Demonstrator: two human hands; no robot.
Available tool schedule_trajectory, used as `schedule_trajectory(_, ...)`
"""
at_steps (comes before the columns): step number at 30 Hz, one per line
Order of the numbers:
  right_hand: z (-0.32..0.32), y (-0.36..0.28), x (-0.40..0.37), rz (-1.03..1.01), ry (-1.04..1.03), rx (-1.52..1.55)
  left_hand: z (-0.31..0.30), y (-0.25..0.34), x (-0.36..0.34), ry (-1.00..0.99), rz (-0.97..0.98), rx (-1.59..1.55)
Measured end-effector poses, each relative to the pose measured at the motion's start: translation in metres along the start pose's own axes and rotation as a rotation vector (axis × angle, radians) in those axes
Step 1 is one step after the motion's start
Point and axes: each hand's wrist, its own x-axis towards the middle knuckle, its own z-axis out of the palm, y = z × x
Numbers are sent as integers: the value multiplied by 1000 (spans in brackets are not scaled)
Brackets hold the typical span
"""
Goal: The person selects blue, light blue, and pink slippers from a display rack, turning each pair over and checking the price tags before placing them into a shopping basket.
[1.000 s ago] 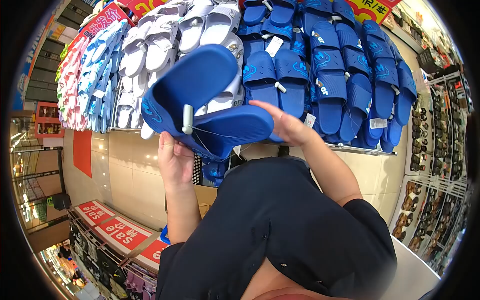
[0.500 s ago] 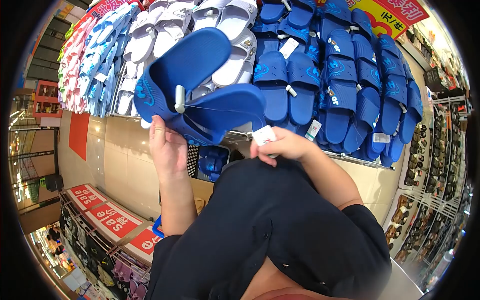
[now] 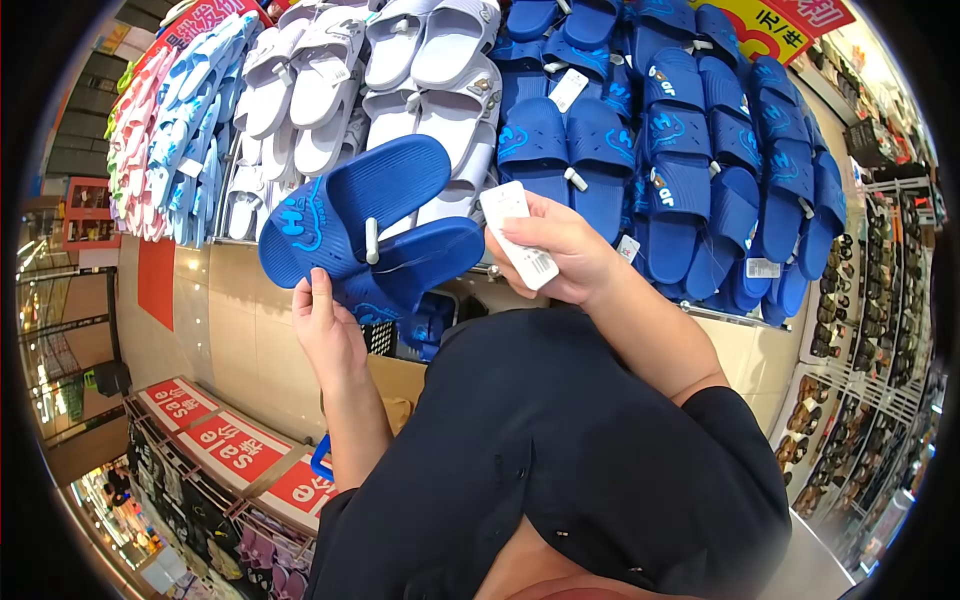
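Note:
A pair of blue slide slippers (image 3: 392,182) with light-blue strap patterns hangs in front of me. My left hand (image 3: 335,338) is closed on their lower edge, thumb on top; the fingers beneath are partly hidden. A white plastic clip (image 3: 372,241) joins the two slippers, and a thin clear cord runs from it toward the right. My right hand (image 3: 572,258) pinches a white barcode tag (image 3: 512,228), its printed side facing up. The small print is too fine to read.
Behind the slippers stands a rack with white slippers (image 3: 450,50), blue slippers (image 3: 680,130) and pink ones (image 3: 140,130). A dark basket (image 3: 432,325) holding blue slippers is below. Red sale signs (image 3: 225,440) top a display at lower left; shoe shelves (image 3: 860,340) line the right.
The slippers have tilted and dropped lower, so their strap tops show more. My right hand has risen with the tag, which now faces up and shows its barcode.

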Motion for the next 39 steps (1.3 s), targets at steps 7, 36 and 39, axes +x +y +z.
schedule_trajectory(7,9,6,5,-3,165,-366,-15,-2,3,6,20,17)
schedule_trajectory(36,-34,112,61,496,-102,-1222,-169,8,-14,156,360,1622)
schedule_trajectory(39,-37,125,68,549,-97,-1227,-201,-27,8,23,426,1844)
